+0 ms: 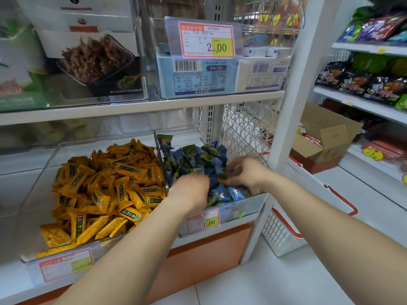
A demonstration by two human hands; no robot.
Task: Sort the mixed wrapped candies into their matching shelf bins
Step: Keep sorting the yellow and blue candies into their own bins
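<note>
Two clear bins sit side by side on the low shelf. The left bin (pixel 33 194) is heaped with yellow candies (pixel 105 190). The right bin (pixel 248 203) holds blue and green candies (pixel 198 157). Both my hands are down in the right bin. My left hand (pixel 191 190) lies back-up on the pile with its fingers dug in among the wrappers and hidden. My right hand (pixel 246 172) curls its fingers toward the left, and a sliver of yellow candy (pixel 222 180) shows pinched at its fingertips.
Price tags (pixel 203 221) hang on the bin fronts. The shelf above (pixel 141 106) carries boxed goods in clear bins. A white basket with red handles (pixel 286 227) stands on the floor at the right, with a cardboard box (pixel 326 139) and snack shelves beyond.
</note>
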